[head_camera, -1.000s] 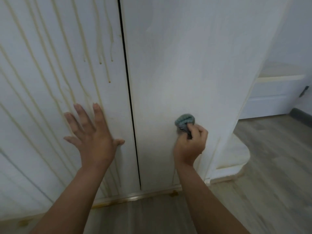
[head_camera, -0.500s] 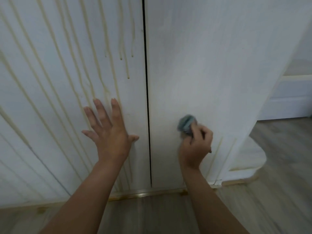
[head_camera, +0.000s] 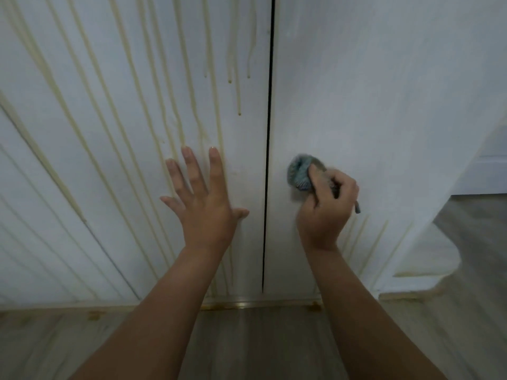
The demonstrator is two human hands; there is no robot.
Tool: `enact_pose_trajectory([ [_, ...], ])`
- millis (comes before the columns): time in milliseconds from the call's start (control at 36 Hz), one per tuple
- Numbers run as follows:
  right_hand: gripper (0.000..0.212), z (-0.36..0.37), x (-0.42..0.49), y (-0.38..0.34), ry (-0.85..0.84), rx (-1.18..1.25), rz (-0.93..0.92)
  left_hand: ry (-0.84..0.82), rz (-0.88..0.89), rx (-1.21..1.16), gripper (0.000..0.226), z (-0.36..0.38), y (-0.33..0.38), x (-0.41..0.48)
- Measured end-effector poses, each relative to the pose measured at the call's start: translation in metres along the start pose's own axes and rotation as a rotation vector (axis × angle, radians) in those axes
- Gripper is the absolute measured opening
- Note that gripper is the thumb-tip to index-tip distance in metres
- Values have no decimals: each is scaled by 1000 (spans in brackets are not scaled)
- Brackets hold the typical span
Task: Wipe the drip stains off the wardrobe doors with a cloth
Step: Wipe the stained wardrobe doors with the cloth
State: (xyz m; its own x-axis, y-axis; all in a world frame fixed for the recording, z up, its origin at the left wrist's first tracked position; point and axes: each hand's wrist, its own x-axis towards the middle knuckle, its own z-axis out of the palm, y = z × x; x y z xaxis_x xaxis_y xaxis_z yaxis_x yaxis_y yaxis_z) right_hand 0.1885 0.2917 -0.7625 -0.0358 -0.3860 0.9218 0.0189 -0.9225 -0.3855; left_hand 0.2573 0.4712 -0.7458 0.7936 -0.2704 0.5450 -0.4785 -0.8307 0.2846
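Note:
Two white wardrobe doors fill the view, split by a dark vertical gap. The left door (head_camera: 115, 138) carries several long yellowish drip stains (head_camera: 189, 100) running down to the floor. The right door (head_camera: 370, 105) looks mostly clean, with a few faint streaks (head_camera: 365, 242) low down. My right hand (head_camera: 326, 209) grips a bunched blue-grey cloth (head_camera: 299, 172) and holds it against the right door. My left hand (head_camera: 203, 198) lies flat on the left door with fingers spread.
Grey wood-look floor (head_camera: 247, 344) lies below the doors, with small yellow spots near the base rail (head_camera: 241, 305). At the right, the wardrobe's curved white side foot (head_camera: 428, 259) stands on the floor, with a white wall behind it.
The view has shifted left and closer, so the doors' gap sits nearer the middle. My right hand with the cloth has moved slightly on the right door. My left hand stays flat on the left door.

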Motion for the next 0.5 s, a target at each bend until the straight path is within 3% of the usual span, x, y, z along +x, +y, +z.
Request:
enact_pose_trajectory([
  [167,26,-11,-73,13,-344,-47,-228,10,5,13,155,-2,1,0],
  [361,33,1,-13,-18,-142,70,-140,27,-5,16,152,1,1,1],
  [472,7,4,-49,13,-236,-9,-283,24,-5,23,152,2,1,1],
  [500,9,0,-70,25,-283,-32,-303,23,-2,25,153,2,1,0],
])
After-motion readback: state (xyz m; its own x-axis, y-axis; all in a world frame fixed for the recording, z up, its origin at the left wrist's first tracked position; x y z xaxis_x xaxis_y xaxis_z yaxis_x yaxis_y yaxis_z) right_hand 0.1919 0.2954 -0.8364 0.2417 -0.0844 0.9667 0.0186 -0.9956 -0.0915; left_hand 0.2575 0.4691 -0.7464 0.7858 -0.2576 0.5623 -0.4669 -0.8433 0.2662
